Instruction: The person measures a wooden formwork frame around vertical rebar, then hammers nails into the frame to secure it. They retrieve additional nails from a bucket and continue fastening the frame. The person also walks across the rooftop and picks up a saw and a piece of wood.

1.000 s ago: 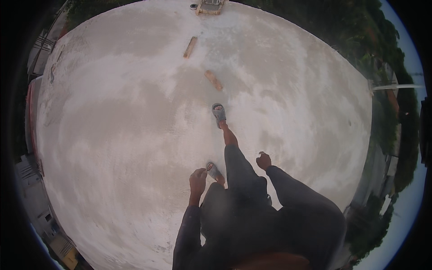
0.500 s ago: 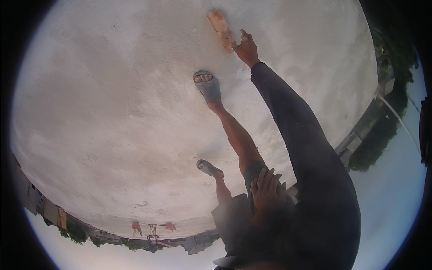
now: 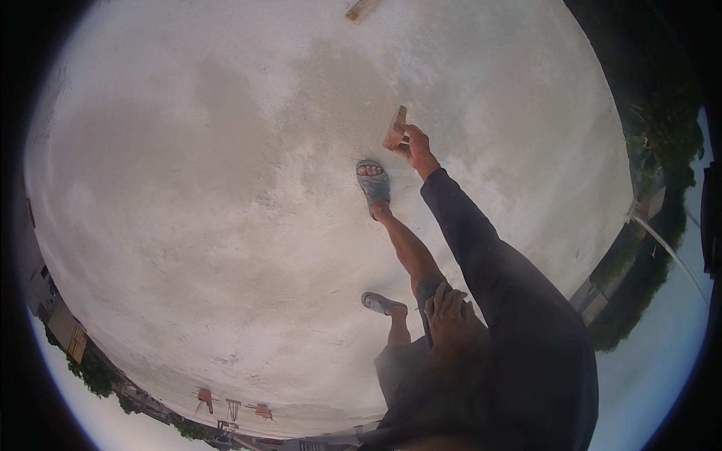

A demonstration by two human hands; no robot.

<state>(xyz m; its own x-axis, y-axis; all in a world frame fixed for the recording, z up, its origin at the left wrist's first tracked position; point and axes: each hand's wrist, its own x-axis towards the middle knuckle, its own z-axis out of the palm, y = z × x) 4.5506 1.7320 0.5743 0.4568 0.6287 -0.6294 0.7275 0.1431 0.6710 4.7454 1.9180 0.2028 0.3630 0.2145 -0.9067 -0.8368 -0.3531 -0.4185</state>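
Observation:
At the upper middle, my right hand (image 3: 418,150) is closed on a small wooden float (image 3: 395,131). The float is tilted, and my fingers partly cover it; I cannot tell whether it touches the pale cement-like surface (image 3: 226,225). My left hand (image 3: 451,316) lies on my bent knee, its fingers stretched out and holding nothing. Left of my right forearm, my front foot stands in a grey sandal (image 3: 373,186). My other sandal (image 3: 382,304) is nearer the lower middle.
A piece of wood (image 3: 362,10) lies at the top edge. Far off at the lower left stand orange objects (image 3: 205,398) on thin legs. Trees (image 3: 647,286) and a pale pole (image 3: 669,252) line the right edge of the surface; low buildings (image 3: 64,327) are at the left.
My right hand has drawn nearer to my front foot with the float, which is now tilted. The whole view has shifted, bringing another piece of wood in at the top. My left hand stays on my knee.

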